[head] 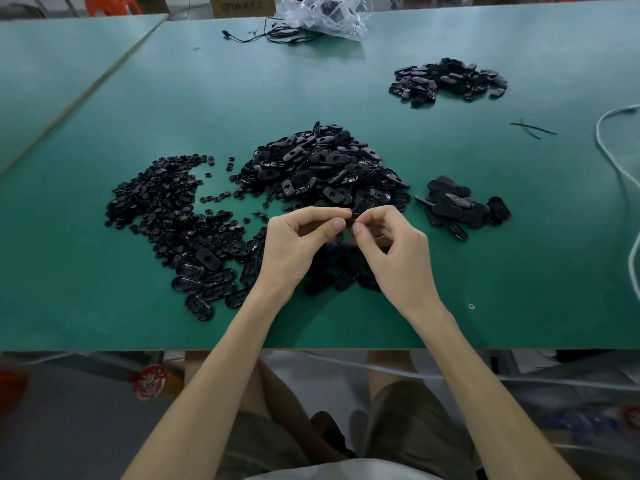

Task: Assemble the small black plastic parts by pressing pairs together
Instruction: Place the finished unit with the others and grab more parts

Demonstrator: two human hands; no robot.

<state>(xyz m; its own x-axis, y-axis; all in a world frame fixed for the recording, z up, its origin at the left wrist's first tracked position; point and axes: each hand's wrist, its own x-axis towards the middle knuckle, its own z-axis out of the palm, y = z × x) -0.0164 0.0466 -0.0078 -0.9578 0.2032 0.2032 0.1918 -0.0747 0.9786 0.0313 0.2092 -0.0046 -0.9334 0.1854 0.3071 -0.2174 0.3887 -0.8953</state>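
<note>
Small black part (pixel 349 224) pinched between fingertips of left hand (pixel 298 245) and right hand (pixel 393 249), both curled tight on it, held just above the near fringe of the central heap (pixel 322 168); probably a pair mid-press, too hidden to confirm. Likely finished: side pile (pixel 460 209) and far pile (pixel 450 81). Left to do, by the look: most of the central heap, plus round pieces (pixel 156 209) spread on the green table (pixel 104 306).
</note>
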